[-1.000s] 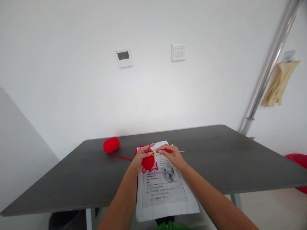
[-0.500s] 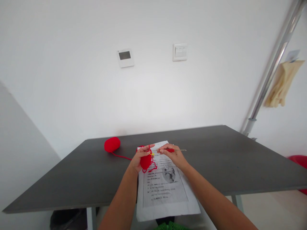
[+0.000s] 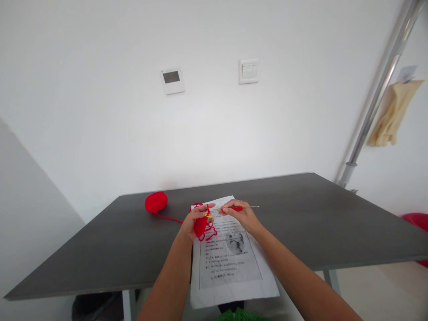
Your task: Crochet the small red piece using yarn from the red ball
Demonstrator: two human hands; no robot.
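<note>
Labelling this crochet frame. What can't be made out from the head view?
- Printed sheet: text too small to read.
- Crochet hook: working tip hidden among fingers and the red crocheted piece.
- Left hand: palm side hidden; grip unclear.
- Green thing: cut off by bottom edge.
- Red thing: cut off by right edge.
- Wall panel: display too small.

White wall [image 3: 100,89] with switch [image 3: 248,71], dark grey table [image 3: 317,218], metal pole [image 3: 377,93].

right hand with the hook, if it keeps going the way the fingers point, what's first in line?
The right hand points left, toward the left hand. First in line is the red crochet piece held there, right at the fingertips. Depth is unclear, but nothing else shows between them.
</note>
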